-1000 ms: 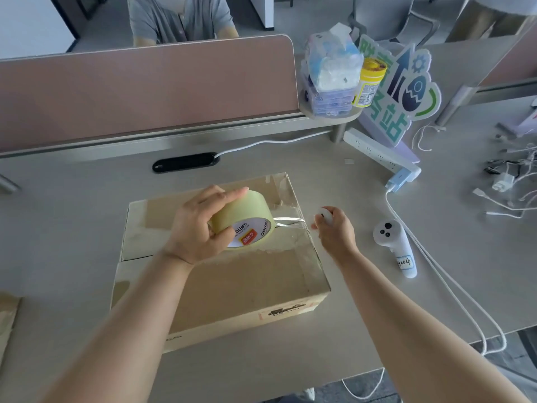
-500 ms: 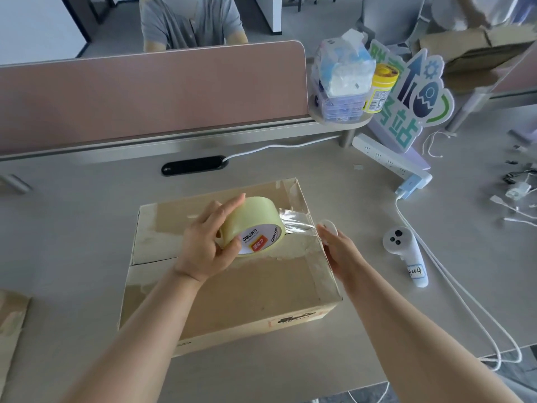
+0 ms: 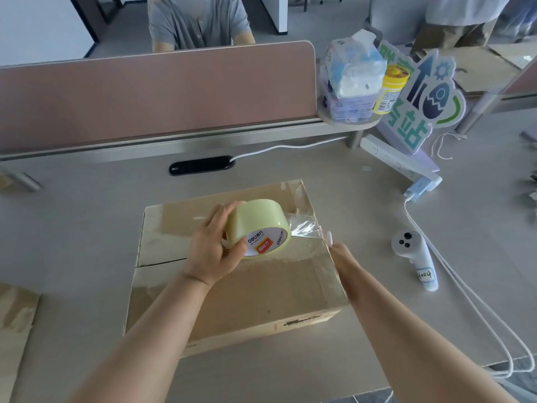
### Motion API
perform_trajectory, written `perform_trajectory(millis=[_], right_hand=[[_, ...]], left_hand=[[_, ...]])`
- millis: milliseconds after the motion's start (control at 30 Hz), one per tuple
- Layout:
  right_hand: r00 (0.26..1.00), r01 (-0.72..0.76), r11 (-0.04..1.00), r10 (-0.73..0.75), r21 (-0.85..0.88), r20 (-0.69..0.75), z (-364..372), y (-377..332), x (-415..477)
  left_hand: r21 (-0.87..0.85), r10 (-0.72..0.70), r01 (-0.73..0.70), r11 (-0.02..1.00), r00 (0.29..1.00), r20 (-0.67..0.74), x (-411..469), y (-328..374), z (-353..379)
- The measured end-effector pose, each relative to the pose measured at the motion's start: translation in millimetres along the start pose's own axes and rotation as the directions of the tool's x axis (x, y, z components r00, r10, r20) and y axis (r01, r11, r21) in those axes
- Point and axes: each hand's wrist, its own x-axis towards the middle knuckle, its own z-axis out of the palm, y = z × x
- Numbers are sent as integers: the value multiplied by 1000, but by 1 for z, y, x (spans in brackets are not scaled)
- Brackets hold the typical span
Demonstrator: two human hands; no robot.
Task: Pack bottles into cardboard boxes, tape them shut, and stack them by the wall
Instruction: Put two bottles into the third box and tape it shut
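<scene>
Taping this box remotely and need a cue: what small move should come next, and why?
Probably draw the tape roll leftward along the seam with the left hand. A short clear strip runs from the roll to the right edge of the cardboard box, where the right hand presses, while the seam shows bare further left.

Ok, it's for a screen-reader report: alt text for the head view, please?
A left hand grips a roll of clear tape over a closed cardboard box, a strip stretched to the box's right edge, where the right hand rests. A white controller lies on the desk nearby.
</scene>
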Motion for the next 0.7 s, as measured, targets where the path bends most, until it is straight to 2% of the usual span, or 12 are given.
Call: perform_trajectory(millis=[133, 233, 300, 367, 433, 467, 500, 567, 700], right_hand=[[996, -29, 999, 26, -38, -86, 9, -1, 3], [987, -9, 999, 1, -50, -160, 12, -5, 0], [961, 96, 994, -105, -48, -255, 11, -7, 2], [917, 245, 968, -211, 62, -338, 6, -12, -3], [898, 384, 901, -312, 204, -311, 2, -23, -14], [889, 431, 875, -370, 221, -271, 1, -30, -18], [874, 470, 866, -429, 173, -230, 0, -37, -23], [838, 523, 852, -520, -30, -164, 2, -51, -31], [808, 534, 770, -586, -349, -57, 6, -70, -39]], left_hand=[[-10, -15, 15, 1000, 1000, 20, -3, 0, -3], [-25, -106, 107, 994, 993, 52, -4, 0, -2], [-20, -140, 141, 990, 989, 50, -4, 0, -1], [-26, -152, 153, 988, 988, 40, -4, -2, -1], [-45, -148, 149, 988, 989, 28, -4, -3, -2], [-60, -145, 146, 987, 989, 24, -4, -3, -3], [-78, -144, 145, 986, 989, 21, -4, -2, -4], [-109, -139, 140, 984, 990, 16, -3, 1, -5], [-112, -96, 96, 989, 995, 10, -2, 1, -8]])
